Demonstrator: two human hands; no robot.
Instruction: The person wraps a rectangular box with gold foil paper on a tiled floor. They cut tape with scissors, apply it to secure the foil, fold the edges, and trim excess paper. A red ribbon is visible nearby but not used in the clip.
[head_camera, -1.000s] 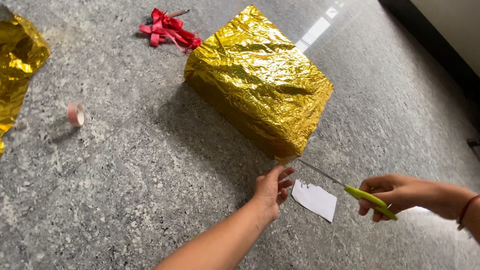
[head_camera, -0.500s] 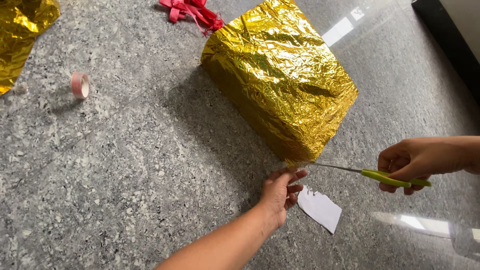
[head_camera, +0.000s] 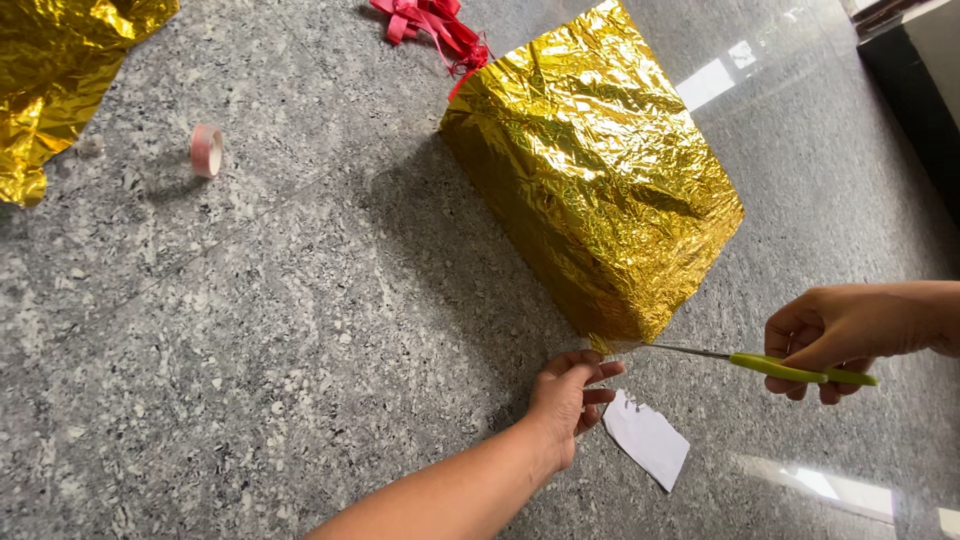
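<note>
At the near corner of the gold foil-wrapped box (head_camera: 600, 180), which stands on the grey stone floor (head_camera: 250, 330), the left hand (head_camera: 570, 395) pinches a foil edge. Right hand (head_camera: 840, 330) grips green-handled scissors (head_camera: 770, 365), blades nearly shut at that corner. White paper scrap (head_camera: 648, 438) lies just nearer.

One package: big box wrapped in crinkled gold foil (head_camera: 600, 170), standing on grey speckled stone floor (head_camera: 250, 330), centre-right, one corner toward camera. Loose gold foil sheet (head_camera: 60, 80) lies top left, well apart. Small white paper scrap (head_camera: 648, 438) lies flat near box's front corner. No signs or screens.
</note>
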